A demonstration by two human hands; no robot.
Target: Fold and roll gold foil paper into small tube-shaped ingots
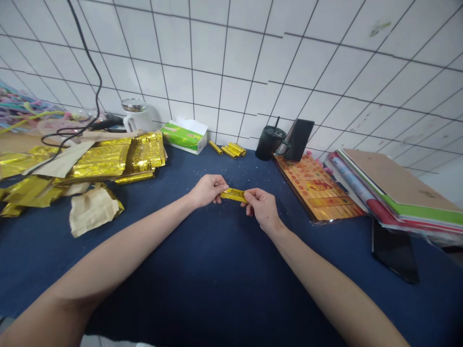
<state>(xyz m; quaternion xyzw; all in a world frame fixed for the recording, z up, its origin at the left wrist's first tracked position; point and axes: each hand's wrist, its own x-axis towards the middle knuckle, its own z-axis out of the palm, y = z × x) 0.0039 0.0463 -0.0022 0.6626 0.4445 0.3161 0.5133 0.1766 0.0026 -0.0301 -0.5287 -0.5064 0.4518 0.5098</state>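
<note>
A narrow strip of folded gold foil paper (pixel 233 194) is stretched level between my two hands, above the dark blue tabletop. My left hand (pixel 209 191) pinches its left end between thumb and fingers. At the other end, my right hand (pixel 262 207) pinches it the same way. Behind my hands, near the wall, lie several small gold paper rolls (pixel 233 150). Off to the left is a pile of gold foil sheets (pixel 101 159), with a crumpled tan-backed piece (pixel 94 210) at its front.
A green tissue pack (pixel 185 136) and a white mug (pixel 139 118) stand by the tiled wall. At the right are a black mug (pixel 269 143), a propped phone (pixel 299 140), orange printed packs (pixel 318 188), stacked folders (pixel 401 183) and a black tablet-like slab (pixel 394 251). A black cable (pixel 94 72) hangs at left.
</note>
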